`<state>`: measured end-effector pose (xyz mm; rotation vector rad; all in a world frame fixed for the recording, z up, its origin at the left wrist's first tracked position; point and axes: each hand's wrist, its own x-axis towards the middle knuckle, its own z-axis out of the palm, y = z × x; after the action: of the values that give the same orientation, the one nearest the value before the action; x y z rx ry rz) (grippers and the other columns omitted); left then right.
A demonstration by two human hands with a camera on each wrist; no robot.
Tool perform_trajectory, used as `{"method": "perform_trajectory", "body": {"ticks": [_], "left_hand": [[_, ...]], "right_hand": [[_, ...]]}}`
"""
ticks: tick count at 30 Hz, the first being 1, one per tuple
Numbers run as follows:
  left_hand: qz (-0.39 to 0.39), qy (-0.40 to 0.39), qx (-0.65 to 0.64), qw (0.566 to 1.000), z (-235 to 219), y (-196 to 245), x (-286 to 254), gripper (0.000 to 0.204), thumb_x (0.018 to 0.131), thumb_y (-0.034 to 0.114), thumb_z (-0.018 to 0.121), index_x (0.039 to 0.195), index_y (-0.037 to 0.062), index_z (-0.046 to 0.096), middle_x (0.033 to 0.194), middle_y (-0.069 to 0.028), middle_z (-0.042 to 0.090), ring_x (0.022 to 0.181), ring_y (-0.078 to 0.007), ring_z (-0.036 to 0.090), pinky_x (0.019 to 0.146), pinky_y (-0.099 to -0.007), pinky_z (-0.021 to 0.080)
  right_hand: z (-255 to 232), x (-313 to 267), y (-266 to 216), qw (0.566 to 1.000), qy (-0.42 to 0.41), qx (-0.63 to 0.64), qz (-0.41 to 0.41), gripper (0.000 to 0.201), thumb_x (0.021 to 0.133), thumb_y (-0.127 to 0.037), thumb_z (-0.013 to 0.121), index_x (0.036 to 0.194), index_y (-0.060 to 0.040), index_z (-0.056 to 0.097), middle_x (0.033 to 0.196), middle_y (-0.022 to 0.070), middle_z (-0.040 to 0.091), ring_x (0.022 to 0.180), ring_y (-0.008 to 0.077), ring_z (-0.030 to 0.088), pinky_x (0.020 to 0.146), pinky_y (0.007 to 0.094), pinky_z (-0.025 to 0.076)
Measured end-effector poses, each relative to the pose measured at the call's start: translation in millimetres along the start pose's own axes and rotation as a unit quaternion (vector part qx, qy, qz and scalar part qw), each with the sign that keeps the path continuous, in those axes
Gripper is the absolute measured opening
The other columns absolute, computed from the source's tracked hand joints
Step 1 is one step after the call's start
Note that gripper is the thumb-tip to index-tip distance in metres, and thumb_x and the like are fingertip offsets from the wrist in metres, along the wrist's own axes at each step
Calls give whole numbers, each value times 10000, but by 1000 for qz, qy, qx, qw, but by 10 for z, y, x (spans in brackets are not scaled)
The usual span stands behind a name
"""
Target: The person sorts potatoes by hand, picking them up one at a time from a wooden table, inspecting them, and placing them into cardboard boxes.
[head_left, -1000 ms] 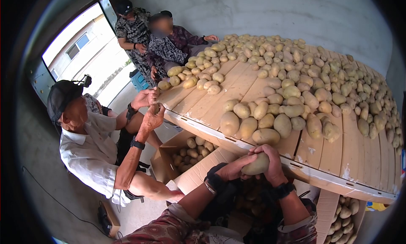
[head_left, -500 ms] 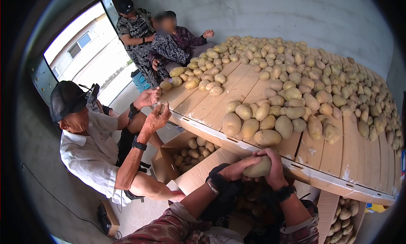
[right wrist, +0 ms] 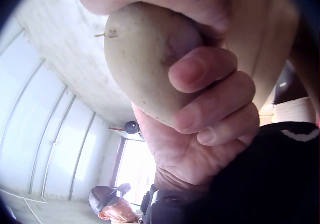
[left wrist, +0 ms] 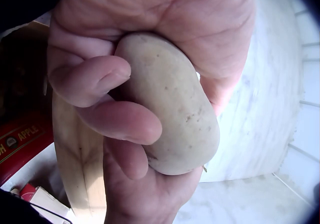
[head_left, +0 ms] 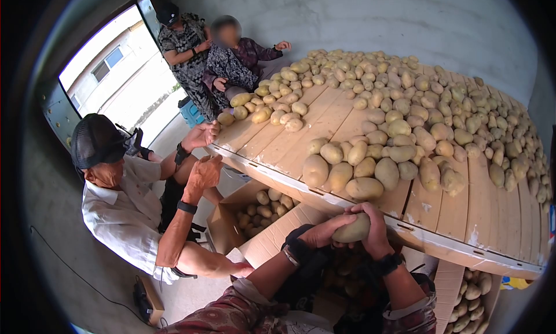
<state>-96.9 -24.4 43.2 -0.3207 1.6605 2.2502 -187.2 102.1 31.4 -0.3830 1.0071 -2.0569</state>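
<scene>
Little changes: our left hand [head_left: 325, 232] and right hand [head_left: 377, 232] keep their fingers curled round one potato [head_left: 352, 228], still held by the worktop's [head_left: 446, 221] near edge.

Left of the left hand [head_left: 325, 232] sits a person [head_left: 121, 201] in a black mesh cap [head_left: 97, 142]; farther off, a teal container [head_left: 190, 112] stands by the doorway [head_left: 119, 73].
</scene>
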Motion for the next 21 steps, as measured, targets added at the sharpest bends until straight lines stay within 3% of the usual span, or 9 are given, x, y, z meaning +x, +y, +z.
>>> {"method": "perform_trajectory", "body": {"ticks": [3, 5, 7, 9, 13, 16, 20, 21], "left_hand": [[13, 3, 3, 1000, 21, -1, 3, 528, 887, 568, 397, 927, 73, 579, 653, -41, 599, 468, -64, 483, 394, -175, 334], [5, -7, 7, 1000, -14, 9, 1, 520, 893, 557, 388, 990, 72, 549, 698, -71, 604, 528, -104, 531, 450, -191, 384], [3, -8, 6, 1000, -21, 17, -5, 523, 894, 556, 387, 994, 69, 549, 700, -70, 605, 530, -103, 532, 452, -191, 384], [2, -11, 4, 1000, -6, 16, -10, 525, 894, 555, 385, 997, 67, 549, 701, -70, 606, 532, -103, 532, 453, -190, 385], [12, 10, -9, 1000, 24, 8, -21, 513, 892, 554, 404, 930, 72, 577, 655, -41, 601, 476, -60, 494, 391, -171, 337], [15, 12, -4, 1000, 10, 2, -14, 514, 893, 553, 403, 927, 72, 579, 656, -43, 601, 478, -61, 495, 393, -170, 339], [22, 21, -9, 1000, 20, 4, -12, 518, 894, 553, 399, 925, 70, 584, 660, -46, 605, 480, -65, 499, 395, -170, 344], [21, 21, -9, 1000, 13, -3, -9, 518, 894, 553, 399, 925, 70, 584, 660, -46, 605, 480, -65, 499, 395, -170, 344]], "right_hand": [[-12, -10, -5, 1000, 0, -4, 0, 309, 921, -267, 427, 896, 9, 563, 978, 152, 605, 883, 226, 579, 775, 339, 494], [-7, 9, 7, 1000, -6, -2, -3, 310, 920, -269, 428, 894, 8, 564, 977, 152, 605, 878, 225, 581, 766, 337, 498], [2, 26, 37, 1000, 12, -1, -25, 345, 923, -273, 427, 891, 37, 575, 931, 161, 620, 778, 222, 612, 674, 321, 515], [6, 18, 27, 1000, 12, -2, -19, 346, 923, -277, 428, 890, 35, 576, 934, 162, 620, 773, 222, 613, 666, 320, 516], [15, 19, 40, 1000, 18, 6, -3, 349, 924, -285, 427, 888, 29, 575, 934, 161, 619, 759, 220, 614, 631, 312, 518], [3, 12, 8, 1000, 3, 0, 17, 315, 919, -284, 436, 912, 6, 558, 997, 153, 599, 862, 224, 586, 734, 332, 507], [22, 8, -5, 1000, 5, 4, 25, 319, 918, -282, 437, 908, 12, 560, 992, 158, 601, 862, 226, 587, 740, 334, 505], [25, 20, 12, 1000, 9, -4, 5, 336, 922, -285, 428, 899, 21, 566, 961, 159, 609, 804, 220, 599, 671, 318, 509]]}}
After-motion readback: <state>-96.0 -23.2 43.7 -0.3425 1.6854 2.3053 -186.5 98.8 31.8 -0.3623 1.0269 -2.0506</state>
